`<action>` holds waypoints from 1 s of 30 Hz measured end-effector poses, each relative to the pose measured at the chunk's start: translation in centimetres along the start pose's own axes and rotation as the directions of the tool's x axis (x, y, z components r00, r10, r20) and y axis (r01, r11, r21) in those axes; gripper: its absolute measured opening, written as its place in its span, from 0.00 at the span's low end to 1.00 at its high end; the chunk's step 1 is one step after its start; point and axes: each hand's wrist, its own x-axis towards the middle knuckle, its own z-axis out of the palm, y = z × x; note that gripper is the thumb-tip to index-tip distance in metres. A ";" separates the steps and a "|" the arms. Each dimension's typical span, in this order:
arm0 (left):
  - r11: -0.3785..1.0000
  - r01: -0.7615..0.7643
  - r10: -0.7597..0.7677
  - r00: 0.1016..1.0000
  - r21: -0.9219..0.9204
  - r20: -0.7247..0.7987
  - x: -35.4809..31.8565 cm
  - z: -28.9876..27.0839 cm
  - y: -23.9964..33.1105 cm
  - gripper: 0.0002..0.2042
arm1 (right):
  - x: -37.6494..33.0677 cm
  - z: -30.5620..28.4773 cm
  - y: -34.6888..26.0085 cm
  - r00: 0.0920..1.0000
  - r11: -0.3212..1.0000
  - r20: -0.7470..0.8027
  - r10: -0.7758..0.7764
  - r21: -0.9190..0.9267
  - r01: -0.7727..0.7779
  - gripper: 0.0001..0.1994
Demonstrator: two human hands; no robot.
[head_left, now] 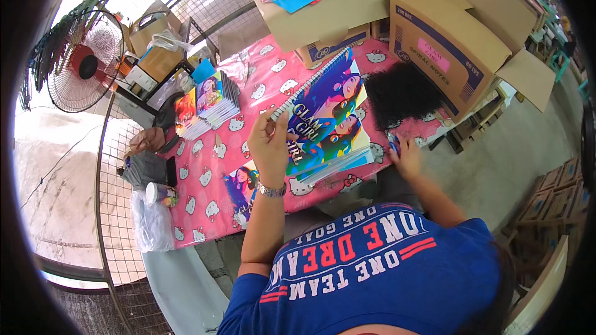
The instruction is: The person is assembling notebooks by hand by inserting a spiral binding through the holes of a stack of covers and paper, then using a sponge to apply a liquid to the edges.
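Observation:
My left hand (268, 139) pinches the coil-bound edge of a spiral notebook (340, 90), which has a colourful illustrated cover and is tilted over the table. Just below it is a stack of similar notebooks (344, 149), partly covered by the held one. At the table's front edge, my right hand (406, 158) is closed around a small blue-handled tool (394, 142); its kind is mostly hidden by the fingers. Beyond that hand lies a heap of thin black binding coils (403, 96). A loose printed cover (241, 187) rests left of my left wrist.
A pink patterned cloth (202, 205) covers the table. Stacked notebooks (217, 102) stand at the left, near a white-lidded jar (160, 193) and a standing fan (87, 65). A large open carton (434, 56) occupies the right back; more boxes (543, 198) are stacked at far right.

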 end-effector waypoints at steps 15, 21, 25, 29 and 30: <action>0.995 -0.052 0.056 0.997 0.080 -0.049 -3.1 0.7 0.8 0.07 | -2.6 0.8 -0.2 0.989 0.950 -0.121 -0.081 0.290 0.113 0.30; 0.996 -0.061 0.065 0.996 0.060 -0.060 -3.9 0.7 1.0 0.07 | -1.7 0.2 0.1 0.999 0.949 0.016 -0.034 0.315 0.027 0.30; 0.995 -0.071 0.075 0.996 0.069 -0.054 -4.1 0.4 1.1 0.07 | -1.3 -0.5 0.5 0.996 0.943 0.053 -0.069 0.330 0.048 0.30; 0.998 -0.053 0.054 0.998 0.035 -0.031 -4.3 -0.5 1.3 0.08 | -1.6 0.4 0.3 0.998 0.954 0.005 -0.056 0.294 0.053 0.30; 0.998 -0.048 0.049 0.998 0.035 -0.033 -4.4 -0.8 1.3 0.08 | -1.5 0.6 0.4 0.999 0.955 0.006 -0.051 0.292 0.047 0.30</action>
